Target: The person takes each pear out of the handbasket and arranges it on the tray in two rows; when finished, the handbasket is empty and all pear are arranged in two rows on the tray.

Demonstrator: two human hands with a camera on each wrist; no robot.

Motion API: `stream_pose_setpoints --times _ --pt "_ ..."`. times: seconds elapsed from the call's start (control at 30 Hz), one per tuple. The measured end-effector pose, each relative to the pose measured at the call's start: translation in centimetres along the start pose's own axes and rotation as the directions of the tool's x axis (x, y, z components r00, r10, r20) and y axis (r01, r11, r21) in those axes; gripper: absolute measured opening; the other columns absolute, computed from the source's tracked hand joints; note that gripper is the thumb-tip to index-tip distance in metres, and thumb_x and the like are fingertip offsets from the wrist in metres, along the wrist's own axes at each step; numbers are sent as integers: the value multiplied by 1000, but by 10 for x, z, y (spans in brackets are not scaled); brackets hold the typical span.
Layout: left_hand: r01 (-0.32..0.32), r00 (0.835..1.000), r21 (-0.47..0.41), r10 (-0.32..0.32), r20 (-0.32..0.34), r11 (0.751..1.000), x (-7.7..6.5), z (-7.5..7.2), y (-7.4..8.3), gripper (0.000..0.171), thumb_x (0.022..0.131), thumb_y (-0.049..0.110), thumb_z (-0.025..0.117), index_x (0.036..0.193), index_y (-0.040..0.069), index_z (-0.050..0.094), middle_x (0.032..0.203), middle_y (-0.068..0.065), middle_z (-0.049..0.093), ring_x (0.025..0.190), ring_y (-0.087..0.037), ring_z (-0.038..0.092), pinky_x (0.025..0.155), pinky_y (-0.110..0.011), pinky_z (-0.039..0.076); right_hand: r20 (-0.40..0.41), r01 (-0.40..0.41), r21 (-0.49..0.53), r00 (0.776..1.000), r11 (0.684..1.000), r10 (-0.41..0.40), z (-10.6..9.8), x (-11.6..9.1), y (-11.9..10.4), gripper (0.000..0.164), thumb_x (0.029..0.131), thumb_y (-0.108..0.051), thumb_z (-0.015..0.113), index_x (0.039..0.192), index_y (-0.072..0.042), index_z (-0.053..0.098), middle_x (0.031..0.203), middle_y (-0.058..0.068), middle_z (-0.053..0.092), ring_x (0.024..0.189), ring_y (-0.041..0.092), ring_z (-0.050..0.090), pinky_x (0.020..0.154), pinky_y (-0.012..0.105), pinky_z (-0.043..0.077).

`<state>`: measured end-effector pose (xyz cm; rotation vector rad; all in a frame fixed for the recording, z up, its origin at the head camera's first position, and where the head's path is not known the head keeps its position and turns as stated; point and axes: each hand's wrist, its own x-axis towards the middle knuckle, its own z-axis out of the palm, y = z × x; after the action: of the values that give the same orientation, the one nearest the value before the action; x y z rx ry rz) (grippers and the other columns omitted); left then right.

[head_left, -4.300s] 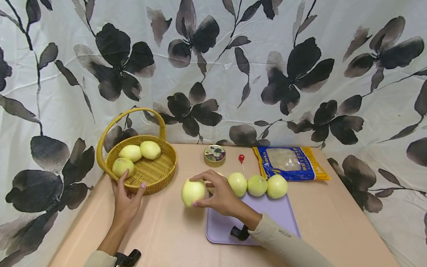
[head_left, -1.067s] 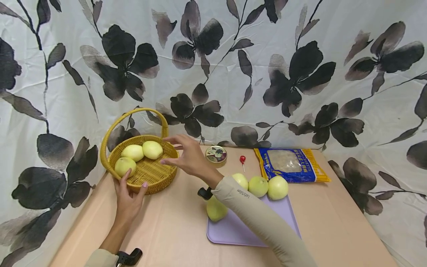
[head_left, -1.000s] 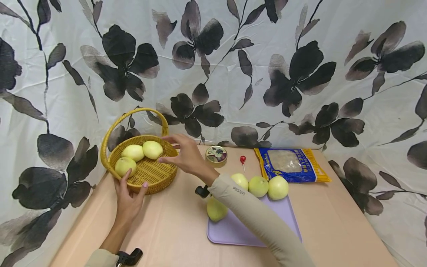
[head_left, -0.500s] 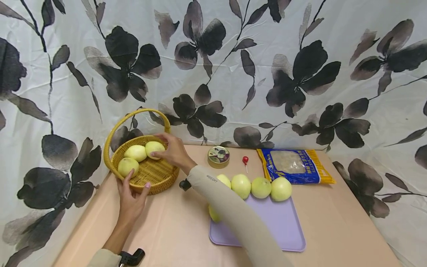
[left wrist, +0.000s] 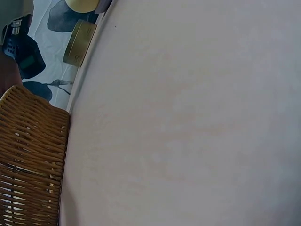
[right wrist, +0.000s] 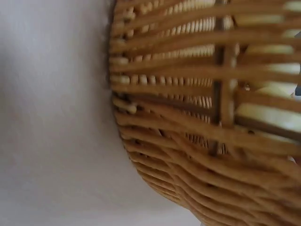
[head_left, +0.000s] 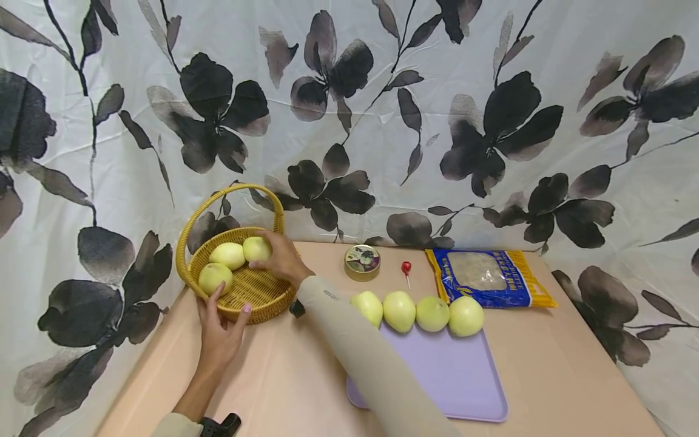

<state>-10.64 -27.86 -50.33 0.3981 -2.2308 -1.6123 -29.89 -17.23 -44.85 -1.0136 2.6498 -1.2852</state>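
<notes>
Three pale yellow-green pears lie in the yellow woven basket (head_left: 264,311) at the left of the table in the head view. My right hand (head_left: 283,258) reaches over its right rim and grips the rear right pear (head_left: 256,249) between thumb and fingers. The middle pear (head_left: 227,256) lies close beside it. At the basket's near side my left hand (head_left: 221,334) holds the rim, index finger beside the front pear (head_left: 215,278). Wickerwork (right wrist: 188,84) fills much of the right wrist view, with yellow fruit showing through. The left wrist view shows the basket wall (left wrist: 33,155).
A lilac tray (head_left: 453,376) bears a row of several pears (head_left: 433,314) along its back; my right sleeve covers its left part. Behind stand a round tin (head_left: 362,262), a red lollipop (head_left: 406,269) and a blue-yellow noodle packet (head_left: 486,278). A floral curtain (head_left: 393,152) backs the table.
My right hand released a pear on the tray's left side, then moved left to the basket and closed round the rear right pear. My left hand stayed at the rim.
</notes>
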Motion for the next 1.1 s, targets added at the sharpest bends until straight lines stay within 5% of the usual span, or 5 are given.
stream_pose_setpoints --times 0.3,0.67,1.1 --pt "-7 1000 -24 7 -3 1000 1 4 -1 85 105 20 69 172 25 17 175 1 -30 165 -36 4 130 -61 22 85 22 -177 996 984 -7 0 4 2 73 89 -29 88 154 -17 56 157 4 57 143 21 53 121 28 42" --pt "-8 1000 11 8 -5 1000 0 1 -1 85 105 22 68 172 24 16 174 0 -31 165 -36 2 130 -62 23 64 -17 -262 997 965 35 6 0 -1 60 80 -43 94 131 -26 68 135 1 64 121 17 61 99 27 53" --pt "11 1000 22 -11 1 1000 -1 -2 0 85 106 26 68 172 26 15 174 0 -33 165 -38 2 130 -62 24 130 -110 -178 982 978 135 4 -12 -18 57 75 -29 99 122 -26 66 139 -11 68 124 18 61 102 29 50"
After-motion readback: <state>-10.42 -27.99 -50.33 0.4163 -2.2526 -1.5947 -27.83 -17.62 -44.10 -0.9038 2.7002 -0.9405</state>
